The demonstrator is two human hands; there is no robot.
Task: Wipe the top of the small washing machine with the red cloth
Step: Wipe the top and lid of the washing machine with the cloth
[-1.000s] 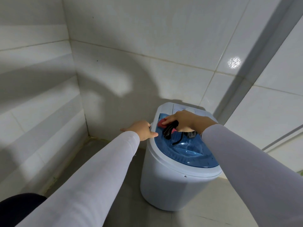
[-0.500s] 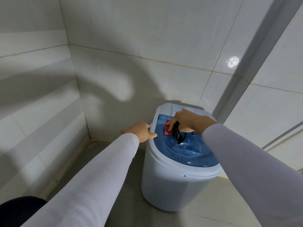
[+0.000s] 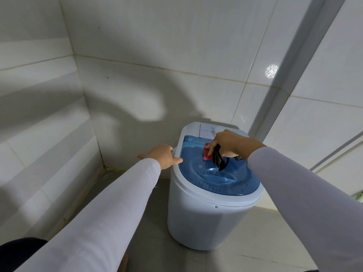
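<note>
Red cloth (image 3: 207, 155) on blue lid (image 3: 222, 177)

There is one view only, from the person's head, wide-angled and tipped forward and down into a tiled corner. Both sleeves run in from the bottom edge toward the washer (image 3: 212, 203), which sits close, right of centre in the lower frame.
</note>
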